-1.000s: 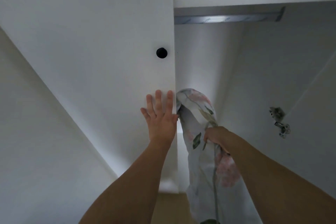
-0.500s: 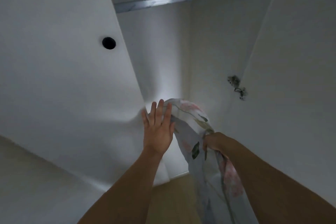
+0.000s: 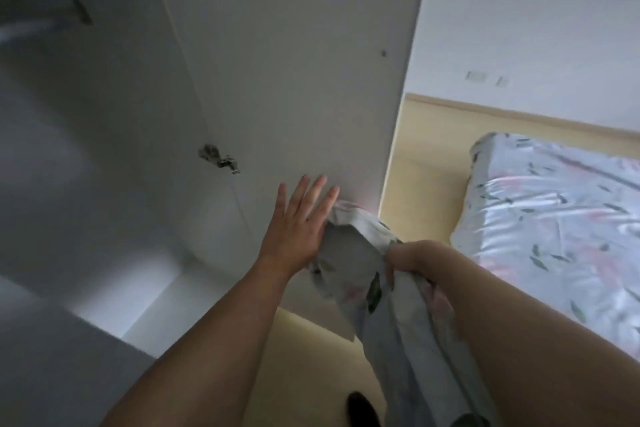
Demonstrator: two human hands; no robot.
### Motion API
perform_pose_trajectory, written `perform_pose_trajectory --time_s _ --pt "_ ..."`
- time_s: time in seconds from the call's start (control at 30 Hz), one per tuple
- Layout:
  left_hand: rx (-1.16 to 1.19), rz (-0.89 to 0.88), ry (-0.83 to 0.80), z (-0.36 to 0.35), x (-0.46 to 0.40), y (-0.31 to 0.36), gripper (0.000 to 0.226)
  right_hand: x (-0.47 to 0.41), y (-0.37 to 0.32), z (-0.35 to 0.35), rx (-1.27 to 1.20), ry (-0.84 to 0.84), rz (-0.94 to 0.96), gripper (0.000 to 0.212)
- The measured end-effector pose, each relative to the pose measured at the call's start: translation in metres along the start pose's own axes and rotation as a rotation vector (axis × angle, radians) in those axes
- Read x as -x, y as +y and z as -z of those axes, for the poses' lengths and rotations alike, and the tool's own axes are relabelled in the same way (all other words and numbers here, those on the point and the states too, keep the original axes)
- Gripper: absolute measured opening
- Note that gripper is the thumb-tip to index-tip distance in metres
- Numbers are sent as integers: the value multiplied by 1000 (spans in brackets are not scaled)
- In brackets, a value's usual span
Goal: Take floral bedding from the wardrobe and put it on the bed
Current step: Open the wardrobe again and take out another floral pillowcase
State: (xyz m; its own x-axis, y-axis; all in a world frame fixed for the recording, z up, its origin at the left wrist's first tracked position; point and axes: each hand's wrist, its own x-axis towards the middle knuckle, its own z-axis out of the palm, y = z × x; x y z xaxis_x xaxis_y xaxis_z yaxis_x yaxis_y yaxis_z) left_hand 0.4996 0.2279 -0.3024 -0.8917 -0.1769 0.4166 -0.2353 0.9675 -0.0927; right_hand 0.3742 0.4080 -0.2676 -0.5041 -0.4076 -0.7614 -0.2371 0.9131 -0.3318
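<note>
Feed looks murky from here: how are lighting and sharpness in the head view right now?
Head view: wardrobe interior dim and smeared by motion blur; bed brightly lit; left hand and floral bedding reasonably sharp; wide-angle lens slants the door.

a home bedroom: white wardrobe (image 3: pixel 277 80), bed (image 3: pixel 554 218) in floral sheets, pale wood floor (image 3: pixel 415 177)

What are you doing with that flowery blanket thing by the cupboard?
A person stands at the open wardrobe with a bunch of floral bedding in the grip of the right hand. The left hand is flat and open, fingers spread, at the wardrobe door. The bed, already in a floral sheet, is off to the right. The bedding has not reached it yet.
</note>
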Motion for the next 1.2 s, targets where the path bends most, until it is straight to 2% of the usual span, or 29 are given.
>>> perform_pose_trajectory --time_s 0.07,0.13,0.2,0.33,0.4,0.5,0.6,0.7,0.87,0.97,1.07,1.2 --pt "-37 -217 28 4 -31 32 57 14 41 10 -58 41 -75 42" --pt "-122 -322 -18 10 -59 62 57 25 78 18 -111 109 -138 47" --pt "-259 -345 -114 14 -81 84 58 36 106 23 -198 151 -190 55" --pt "-633 -215 -261 23 -105 106 56 45 131 32 -285 215 -209 59" --pt "-818 -248 -302 30 -105 114 49 46 135 37 -318 272 -207 60" --pt "-874 -345 -371 40 -104 136 34 46 136 40 -383 315 -221 64" --pt "-759 -186 -496 55 -109 153 23 42 129 35 -377 310 -222 63" --pt "-749 -75 -689 68 -109 150 27 38 108 27 -316 267 -183 62" --pt "-789 102 -977 81 -79 109 27 30 53 12 -200 163 -139 60" --pt "-775 341 -1031 85 -54 79 17 23 14 -3 -124 82 -90 54" --pt "-776 512 -1060 92 -26 49 31 18 -29 -20 -15 -25 -33 45" --pt "-805 604 -1090 102 9 0 58 15 -84 -43 147 -155 7 41"
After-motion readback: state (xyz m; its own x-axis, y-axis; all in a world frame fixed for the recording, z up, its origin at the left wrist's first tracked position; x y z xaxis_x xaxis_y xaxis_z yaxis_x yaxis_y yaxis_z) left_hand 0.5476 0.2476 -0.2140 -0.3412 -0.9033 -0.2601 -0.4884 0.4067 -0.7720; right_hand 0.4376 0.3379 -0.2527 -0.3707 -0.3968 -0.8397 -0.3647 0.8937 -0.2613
